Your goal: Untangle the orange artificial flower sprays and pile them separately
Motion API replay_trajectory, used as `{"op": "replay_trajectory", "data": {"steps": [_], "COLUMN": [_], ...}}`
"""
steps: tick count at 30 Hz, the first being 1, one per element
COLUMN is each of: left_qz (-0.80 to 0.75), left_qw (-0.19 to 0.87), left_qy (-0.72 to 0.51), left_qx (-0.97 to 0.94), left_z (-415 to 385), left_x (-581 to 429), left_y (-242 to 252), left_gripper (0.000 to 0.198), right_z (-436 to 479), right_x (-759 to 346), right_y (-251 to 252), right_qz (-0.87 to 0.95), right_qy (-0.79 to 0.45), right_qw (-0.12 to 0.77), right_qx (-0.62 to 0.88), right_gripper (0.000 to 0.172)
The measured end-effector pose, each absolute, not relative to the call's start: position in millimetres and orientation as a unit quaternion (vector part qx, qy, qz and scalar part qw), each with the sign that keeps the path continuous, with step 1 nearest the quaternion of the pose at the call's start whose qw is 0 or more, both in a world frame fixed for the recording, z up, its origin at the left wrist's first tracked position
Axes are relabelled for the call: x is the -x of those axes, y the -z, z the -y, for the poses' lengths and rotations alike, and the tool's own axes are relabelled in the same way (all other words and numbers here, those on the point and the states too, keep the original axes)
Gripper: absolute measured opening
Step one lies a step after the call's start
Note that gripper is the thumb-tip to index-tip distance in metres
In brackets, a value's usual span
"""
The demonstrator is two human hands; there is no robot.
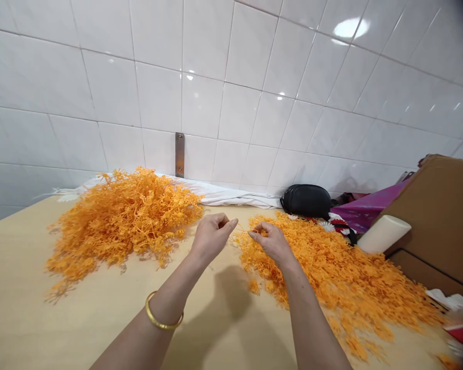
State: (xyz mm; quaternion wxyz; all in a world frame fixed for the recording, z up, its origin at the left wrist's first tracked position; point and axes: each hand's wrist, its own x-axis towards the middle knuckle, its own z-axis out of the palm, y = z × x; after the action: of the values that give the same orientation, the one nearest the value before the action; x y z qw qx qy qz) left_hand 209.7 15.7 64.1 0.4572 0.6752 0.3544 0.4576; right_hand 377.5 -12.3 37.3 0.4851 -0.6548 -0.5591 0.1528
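Observation:
My left hand (213,236), with a gold bangle on the wrist, is closed in a pinch over the middle of the table. Whatever lies between its thumb and forefinger is too small to make out. Close by on the right, my right hand (272,241) pinches a thin orange plastic flower sprig (241,234), whose fine strands reach toward the left fingertips. Beneath and beyond the right hand spreads a loose heap of small orange flower pieces (332,267). A taller, bushier pile of orange sprigs (127,221) lies left of my left hand.
The pale wooden table (111,318) meets a white tiled wall, with white cloth (231,195) along its back edge. A black pouch (306,200), a purple cloth (364,208), a cream-coloured cylinder (386,234) and a brown cardboard box (440,216) stand at the right.

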Motion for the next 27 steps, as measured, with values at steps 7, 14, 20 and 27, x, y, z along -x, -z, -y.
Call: {"op": "replay_trajectory", "data": {"steps": [7, 14, 20, 27], "left_qz": [-0.329, -0.303, -0.306, -0.318], "left_qw": [0.421, 0.502, 0.528, 0.555], "left_qy": [-0.416, -0.355, -0.380, -0.414], "left_qx": [-0.736, -0.728, -0.695, -0.647], "left_z": [-16.6, -20.0, -21.0, -22.6], "left_x": [-219.6, -223.2, -222.8, -225.8], "left_y": [-48.2, -42.2, -44.8, -42.4], "left_gripper": [0.013, 0.017, 0.016, 0.017], "right_z": [19.2, 27.5, 20.9, 22.7], "right_x": [-358.7, -369.4, -382.2, -363.7], "right_y": [-46.1, -52.9, -46.0, -48.7], "right_qz": [0.621, 0.572, 0.474, 0.556], "right_qy": [-0.270, -0.408, -0.441, -0.392], "right_qw": [0.462, 0.476, 0.567, 0.502], "right_qx": [0.572, 0.529, 0.508, 0.534], "right_gripper": [0.011, 0.016, 0.023, 0.025]}}
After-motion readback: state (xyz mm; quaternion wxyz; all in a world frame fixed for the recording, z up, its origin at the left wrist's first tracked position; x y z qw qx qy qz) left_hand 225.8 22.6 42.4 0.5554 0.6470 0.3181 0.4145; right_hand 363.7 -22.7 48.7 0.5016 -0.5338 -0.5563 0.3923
